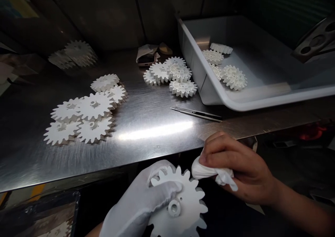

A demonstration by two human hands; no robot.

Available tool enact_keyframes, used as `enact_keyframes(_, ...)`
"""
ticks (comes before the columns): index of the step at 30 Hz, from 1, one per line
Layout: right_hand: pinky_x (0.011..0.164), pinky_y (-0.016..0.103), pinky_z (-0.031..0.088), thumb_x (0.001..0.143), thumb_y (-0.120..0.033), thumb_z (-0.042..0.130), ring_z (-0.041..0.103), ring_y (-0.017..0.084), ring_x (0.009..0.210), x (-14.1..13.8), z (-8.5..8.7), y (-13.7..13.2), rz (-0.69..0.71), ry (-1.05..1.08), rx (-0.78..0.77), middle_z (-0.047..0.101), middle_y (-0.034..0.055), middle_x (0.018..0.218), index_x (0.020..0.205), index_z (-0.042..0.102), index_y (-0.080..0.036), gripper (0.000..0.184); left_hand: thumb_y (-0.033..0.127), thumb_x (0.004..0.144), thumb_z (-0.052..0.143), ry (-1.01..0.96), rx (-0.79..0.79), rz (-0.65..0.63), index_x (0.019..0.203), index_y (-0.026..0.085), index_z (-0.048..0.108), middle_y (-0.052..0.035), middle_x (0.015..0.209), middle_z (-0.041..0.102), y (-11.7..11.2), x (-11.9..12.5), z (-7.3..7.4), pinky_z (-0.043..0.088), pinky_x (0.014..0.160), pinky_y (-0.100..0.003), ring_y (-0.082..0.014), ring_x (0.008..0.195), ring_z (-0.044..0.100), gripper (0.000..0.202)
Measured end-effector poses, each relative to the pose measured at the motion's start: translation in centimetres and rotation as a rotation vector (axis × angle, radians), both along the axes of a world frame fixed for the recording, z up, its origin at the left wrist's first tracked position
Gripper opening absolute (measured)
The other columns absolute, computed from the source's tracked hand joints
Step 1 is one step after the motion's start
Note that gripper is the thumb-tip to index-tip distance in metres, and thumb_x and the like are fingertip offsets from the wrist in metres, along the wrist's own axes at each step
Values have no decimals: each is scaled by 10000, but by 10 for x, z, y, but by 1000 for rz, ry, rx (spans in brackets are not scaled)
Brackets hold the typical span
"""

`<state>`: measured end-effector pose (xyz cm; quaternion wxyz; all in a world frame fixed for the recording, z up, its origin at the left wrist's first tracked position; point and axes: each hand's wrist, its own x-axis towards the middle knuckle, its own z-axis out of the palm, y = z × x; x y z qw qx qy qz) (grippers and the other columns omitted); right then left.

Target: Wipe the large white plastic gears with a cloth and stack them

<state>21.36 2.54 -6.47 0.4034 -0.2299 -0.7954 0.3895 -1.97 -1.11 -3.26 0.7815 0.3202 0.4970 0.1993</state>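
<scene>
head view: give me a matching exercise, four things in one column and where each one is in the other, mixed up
1 big gear
2 white cloth
3 tweezers
4 rightmost small gears

a lying on the steel table
b in the grey tray
c gripped by the gloved left hand
d bunched in the bare right hand

Pairs: 1-c, 2-d, 3-a, 4-b

- Six flat gears [94, 106] on the left of the steel table [146, 125].
- Five thicker gears [179, 73] mid-table.
- Four more gears [233, 77] inside the grey tray [261, 101].
- One held gear [183, 202], one wiping cloth [206, 172], one pair of tweezers [196, 113].
</scene>
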Motion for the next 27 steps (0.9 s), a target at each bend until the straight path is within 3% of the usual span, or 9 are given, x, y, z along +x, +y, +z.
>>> enact_keyframes(3, 824, 388, 473, 793, -24, 587, 534, 213, 948, 2, -2, -3, 51, -18, 70, 600, 97, 989, 1156, 612, -119, 377, 308, 784, 604, 3, 6, -8, 747, 159, 488, 32, 678, 462, 1, 0, 1, 356, 557, -205, -105, 627, 426, 193)
enact_keyframes(6, 841, 390, 464, 826, -29, 547, 526, 213, 954, 6, -2, -4, 145, -138, 41, 604, 111, 997, 1150, 614, -105, 340, 274, 781, 596, 19, -1, -25, 747, 160, 490, 33, 682, 466, 2, 0, 2, 357, 557, -206, -105, 628, 421, 160)
enact_keyframes(9, 819, 366, 464, 864, -86, 543, 544, 206, 931, 12, 2, -3, 172, -228, -44, 613, 97, 958, 1122, 624, -132, 274, 273, 778, 607, 31, -4, -35, 760, 160, 505, 35, 679, 474, 4, -1, 2, 358, 559, -205, -107, 628, 427, 153)
enact_keyframes(14, 710, 274, 466, 878, -150, 563, 588, 154, 820, 10, 20, 5, 23, -181, -362, 601, 34, 918, 1034, 619, -211, 176, 291, 780, 604, 16, -4, -63, 776, 165, 521, 34, 685, 494, 4, 0, 2, 373, 572, -210, -111, 629, 447, 151)
enact_keyframes(17, 697, 240, 450, 872, -137, 563, 581, 129, 789, 3, 30, 16, 143, -262, -456, 596, 16, 892, 973, 628, -196, 133, 273, 767, 626, 26, 10, -87, 764, 161, 535, 36, 674, 493, 5, 2, 4, 358, 552, -200, -105, 617, 435, 144)
enact_keyframes(20, 727, 237, 437, 856, -100, 558, 573, 126, 806, 0, 32, 24, 233, -358, -422, 593, 10, 880, 942, 627, -176, 134, 292, 768, 632, 38, 21, -83, 758, 158, 536, 33, 672, 498, 5, 1, 5, 366, 550, -204, -106, 610, 437, 165)
enact_keyframes(23, 737, 242, 424, 855, -99, 557, 570, 132, 827, 2, 26, 23, 158, -437, -419, 595, 5, 880, 937, 624, -187, 137, 353, 805, 597, 74, 47, -14, 765, 165, 517, 24, 705, 508, 3, -1, 4, 399, 585, -217, -117, 645, 461, 209)
enact_keyframes(27, 705, 255, 426, 905, -219, 548, 577, 150, 811, 10, 17, 17, -10, -323, -496, 603, 18, 906, 973, 623, -212, 101, 385, 815, 586, 82, 46, 29, 784, 165, 521, 13, 710, 534, 2, -2, 2, 418, 588, -229, -127, 645, 489, 231)
